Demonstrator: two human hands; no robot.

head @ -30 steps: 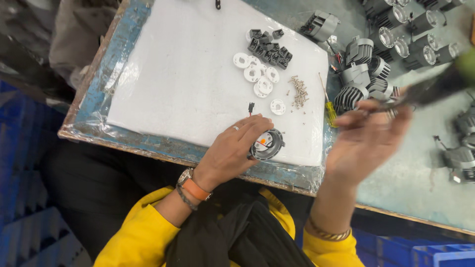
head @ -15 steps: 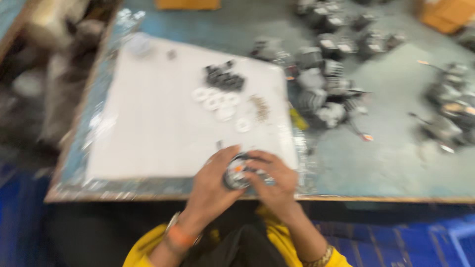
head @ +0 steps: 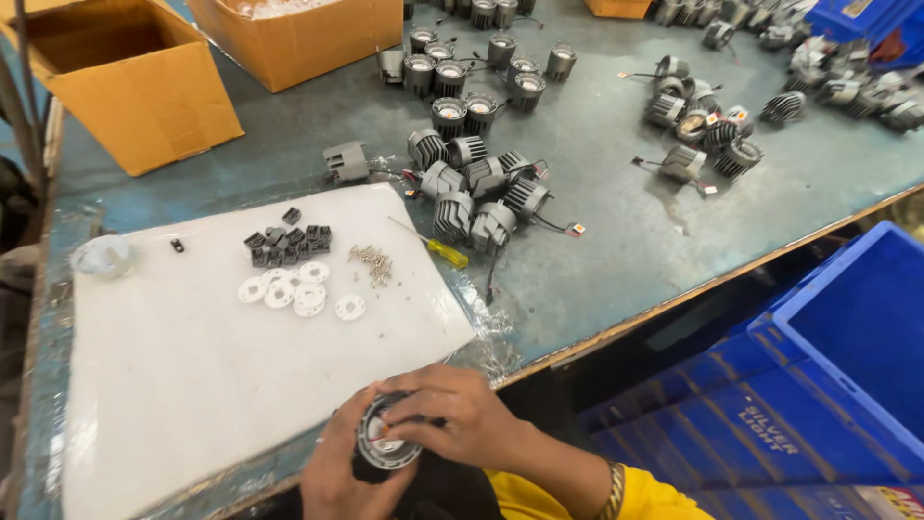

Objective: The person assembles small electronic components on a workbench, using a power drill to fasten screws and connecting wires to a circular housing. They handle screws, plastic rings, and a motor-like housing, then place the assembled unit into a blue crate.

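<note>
Both hands hold one round grey lamp housing (head: 385, 445) at the near edge of the white foam pad (head: 192, 366). My left hand (head: 342, 481) cups it from below. My right hand (head: 462, 419) covers its top right side, fingers curled over the rim. The housing's open face shows an orange-white centre. On the pad lie several white round discs (head: 294, 292), a cluster of small black clips (head: 287, 241) and a little pile of screws (head: 373, 262).
A yellow-handled screwdriver (head: 438, 248) lies at the pad's right edge. Many finned grey lamp housings (head: 476, 188) cover the grey table beyond. Two cardboard boxes (head: 125, 87) stand at the far left. Blue plastic crates (head: 857, 347) sit right of the table.
My right hand, held up to the right a second ago, has come down onto the housing with my left. The view has swung right, showing more table and the blue crates.
</note>
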